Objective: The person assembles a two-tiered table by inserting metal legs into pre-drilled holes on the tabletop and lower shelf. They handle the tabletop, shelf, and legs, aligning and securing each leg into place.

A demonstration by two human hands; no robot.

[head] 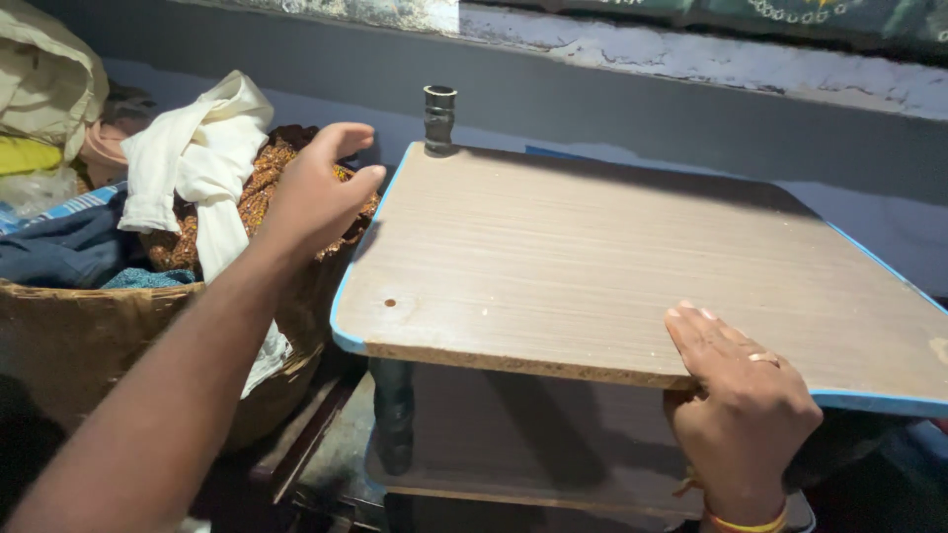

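Observation:
My left hand point(318, 188) reaches out over a woven basket point(69, 336) at the left, fingers apart, just above a brown patterned cloth point(259, 192) in it. It holds nothing. My right hand point(736, 395) rests flat on the near edge of a wooden shelf board point(592, 257) with blue edging, fingers on top and the thumb under the edge. A ring is on one finger and a bangle on the wrist.
The basket also holds a white cloth point(202, 158), dark blue fabric point(69, 247) and other clothes. A dark post stub point(439, 118) stands at the board's far corner. A lower shelf point(523, 434) and a dark leg point(393, 415) lie beneath. A grey wall point(642, 109) runs behind.

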